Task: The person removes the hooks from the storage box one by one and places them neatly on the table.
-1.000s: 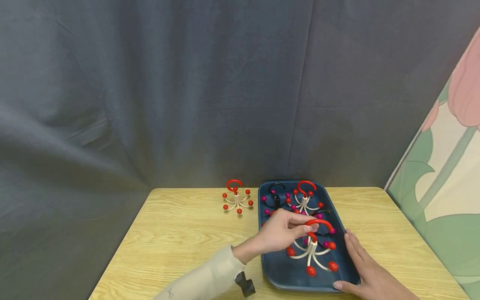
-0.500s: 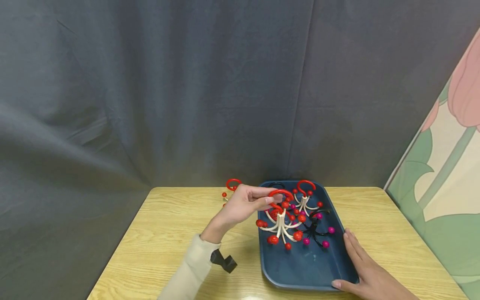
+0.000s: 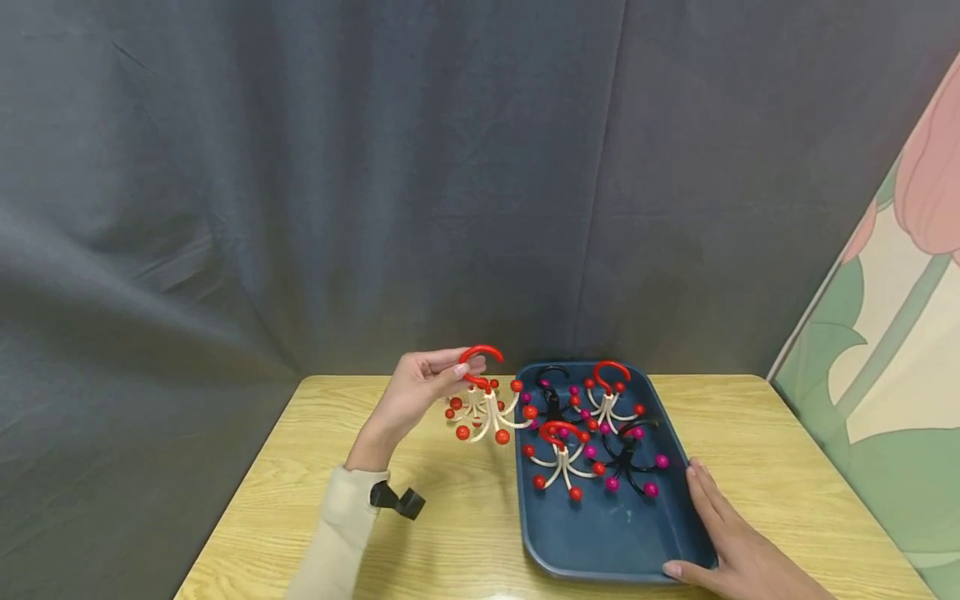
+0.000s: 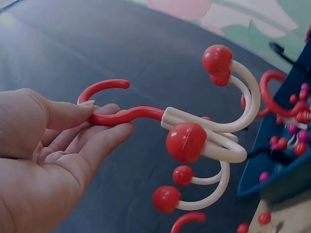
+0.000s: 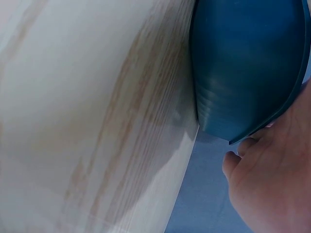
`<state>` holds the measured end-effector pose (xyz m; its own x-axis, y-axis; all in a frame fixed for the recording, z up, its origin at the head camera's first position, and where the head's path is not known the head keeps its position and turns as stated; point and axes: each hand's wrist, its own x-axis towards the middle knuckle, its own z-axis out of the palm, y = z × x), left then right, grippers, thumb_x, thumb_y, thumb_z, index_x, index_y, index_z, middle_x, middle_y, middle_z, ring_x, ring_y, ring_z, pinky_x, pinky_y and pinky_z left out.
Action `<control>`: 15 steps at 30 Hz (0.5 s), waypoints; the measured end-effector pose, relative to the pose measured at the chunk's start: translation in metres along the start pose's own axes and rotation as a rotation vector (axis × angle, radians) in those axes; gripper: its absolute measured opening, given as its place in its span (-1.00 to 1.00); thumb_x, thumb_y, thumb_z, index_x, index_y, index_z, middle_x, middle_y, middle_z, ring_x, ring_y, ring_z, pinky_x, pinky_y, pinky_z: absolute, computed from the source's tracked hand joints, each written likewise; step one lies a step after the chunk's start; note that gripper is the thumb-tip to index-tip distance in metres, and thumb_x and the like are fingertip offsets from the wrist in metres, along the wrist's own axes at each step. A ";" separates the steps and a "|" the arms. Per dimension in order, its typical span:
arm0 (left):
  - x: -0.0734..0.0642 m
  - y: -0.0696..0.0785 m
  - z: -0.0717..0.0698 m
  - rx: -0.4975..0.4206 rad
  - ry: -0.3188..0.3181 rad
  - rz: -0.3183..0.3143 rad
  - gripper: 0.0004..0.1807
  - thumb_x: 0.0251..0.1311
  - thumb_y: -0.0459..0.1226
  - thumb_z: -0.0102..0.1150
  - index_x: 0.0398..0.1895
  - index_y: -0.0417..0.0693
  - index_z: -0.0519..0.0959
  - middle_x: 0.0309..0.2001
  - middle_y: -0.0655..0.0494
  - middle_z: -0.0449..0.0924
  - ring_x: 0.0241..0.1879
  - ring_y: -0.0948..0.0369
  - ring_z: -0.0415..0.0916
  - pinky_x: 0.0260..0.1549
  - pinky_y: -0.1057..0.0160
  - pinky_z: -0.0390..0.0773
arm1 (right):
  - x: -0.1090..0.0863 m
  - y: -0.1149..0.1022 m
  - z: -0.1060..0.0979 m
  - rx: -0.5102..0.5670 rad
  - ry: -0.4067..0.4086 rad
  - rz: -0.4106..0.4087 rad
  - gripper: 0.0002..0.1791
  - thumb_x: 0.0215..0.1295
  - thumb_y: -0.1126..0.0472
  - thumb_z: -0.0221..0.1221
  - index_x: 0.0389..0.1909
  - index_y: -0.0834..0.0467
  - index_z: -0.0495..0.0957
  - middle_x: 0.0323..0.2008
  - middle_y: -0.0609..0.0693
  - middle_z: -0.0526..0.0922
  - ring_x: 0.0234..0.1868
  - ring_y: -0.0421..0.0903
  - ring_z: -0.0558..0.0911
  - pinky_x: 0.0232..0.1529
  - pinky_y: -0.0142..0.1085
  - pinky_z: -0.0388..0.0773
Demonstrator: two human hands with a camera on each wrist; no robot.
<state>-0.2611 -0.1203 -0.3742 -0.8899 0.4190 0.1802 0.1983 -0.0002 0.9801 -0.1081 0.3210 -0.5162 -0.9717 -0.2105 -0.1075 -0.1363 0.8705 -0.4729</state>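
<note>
My left hand (image 3: pixel 405 396) pinches the red hook of a hanging hook rack (image 3: pixel 491 408), between thumb and fingers. The rack has several curved white arms tipped with red balls, and it hangs upright above the table, left of the tray. In the left wrist view the thumb and fingertips hold the bend of the rack's red hook (image 4: pixel 126 115). A similar rack (image 3: pixel 450 414) stands on the table behind it, partly hidden. At the tray's near right corner rests my right hand (image 3: pixel 738 537), fingers extended along the outer side and thumb at the near rim.
The dark blue tray (image 3: pixel 585 542) holds two red-and-white racks (image 3: pixel 564 467) and two black ones with pink balls (image 3: pixel 624 458). Its near part shows bare floor. A grey curtain (image 3: pixel 450 208) hangs behind the wooden table (image 3: pixel 300 500); a flower-patterned cloth (image 3: pixel 900 333) is at right.
My left hand has lifted the red-and-white rack out over the tray's near part and carried it left and away, past the tray's left rim. The right hand has stayed at the tray.
</note>
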 end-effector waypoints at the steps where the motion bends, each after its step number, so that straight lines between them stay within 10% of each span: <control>1: 0.000 -0.001 -0.005 -0.010 0.014 -0.004 -0.56 0.46 -0.35 0.25 0.36 -0.25 0.58 0.22 -0.22 0.70 0.25 0.04 0.70 0.22 0.11 0.67 | 0.000 0.000 0.000 -0.001 -0.002 0.004 0.41 0.26 -0.47 0.26 0.71 0.17 -0.42 0.68 0.38 -0.22 0.54 0.46 0.09 0.34 0.50 0.30; 15: 0.001 -0.024 -0.057 -0.009 0.121 -0.072 -0.51 0.48 -0.37 0.21 0.42 -0.32 0.49 0.30 -0.29 0.62 0.33 0.01 0.63 0.24 0.17 0.63 | 0.005 0.000 -0.001 0.014 -0.071 0.052 0.44 0.26 -0.48 0.25 0.69 0.22 -0.46 0.67 0.41 -0.29 0.54 0.50 0.04 0.34 0.52 0.26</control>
<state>-0.2899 -0.1721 -0.3926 -0.9450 0.3054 0.1174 0.1289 0.0179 0.9915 -0.1131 0.3200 -0.5161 -0.9612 -0.1962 -0.1938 -0.0823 0.8748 -0.4774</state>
